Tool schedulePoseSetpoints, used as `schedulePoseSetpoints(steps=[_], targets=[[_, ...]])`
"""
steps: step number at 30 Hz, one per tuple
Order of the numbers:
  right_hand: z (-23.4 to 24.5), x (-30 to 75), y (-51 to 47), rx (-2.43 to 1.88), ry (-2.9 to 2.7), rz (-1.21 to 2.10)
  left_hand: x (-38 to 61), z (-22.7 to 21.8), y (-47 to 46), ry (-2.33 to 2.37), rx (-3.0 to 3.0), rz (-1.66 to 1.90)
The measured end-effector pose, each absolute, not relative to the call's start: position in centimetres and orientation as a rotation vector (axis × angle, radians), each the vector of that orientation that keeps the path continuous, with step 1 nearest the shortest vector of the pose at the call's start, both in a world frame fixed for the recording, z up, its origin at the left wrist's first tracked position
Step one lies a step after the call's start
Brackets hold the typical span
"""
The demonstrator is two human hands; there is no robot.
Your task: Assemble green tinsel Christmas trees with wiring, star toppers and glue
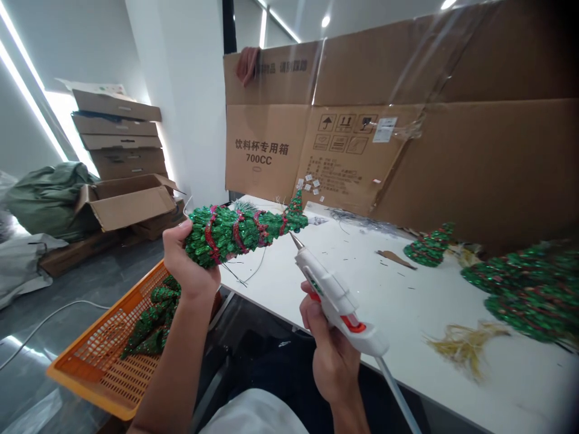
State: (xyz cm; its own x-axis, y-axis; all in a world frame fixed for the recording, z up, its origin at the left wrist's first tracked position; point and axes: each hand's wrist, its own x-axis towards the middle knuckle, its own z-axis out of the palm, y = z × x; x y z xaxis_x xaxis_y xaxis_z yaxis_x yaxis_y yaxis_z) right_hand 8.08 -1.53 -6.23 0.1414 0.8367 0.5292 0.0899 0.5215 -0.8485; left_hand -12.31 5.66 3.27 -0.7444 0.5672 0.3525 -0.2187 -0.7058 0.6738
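My left hand (pixel 187 262) grips the thick end of a green sequinned cone-shaped tree (pixel 239 235), which is wrapped with red tinsel and lies almost level above the table's edge. My right hand (pixel 328 343) is closed around the handle of a white hot glue gun (pixel 332 289) with an orange trigger. The gun's metal nozzle (pixel 296 241) points up and left, just right of the tree's narrow end and apart from it. A white cord (pixel 398 392) runs down from the gun's base.
A white table (pixel 375 295) holds similar green trees (pixel 429 246), yellow fibres (pixel 465 346) and scraps. Below my left arm, an orange plastic basket (pixel 106 317) holds green pieces. Upright cardboard sheets (pixel 362 120) stand behind the table, with stacked cardboard boxes (pixel 117 138) at the left.
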Motion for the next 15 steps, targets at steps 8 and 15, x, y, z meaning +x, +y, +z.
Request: schedulePoseSetpoints(steps=[8,15], targets=[[-6.23,8.08,-1.69,-0.905,-1.281,0.683,-12.16,3.37,5.12,0.709,0.8,2.402],[-5.83,7.98,-2.17,-0.979,-1.262,0.64,-11.93,3.34,4.91,0.794,0.887,2.428]])
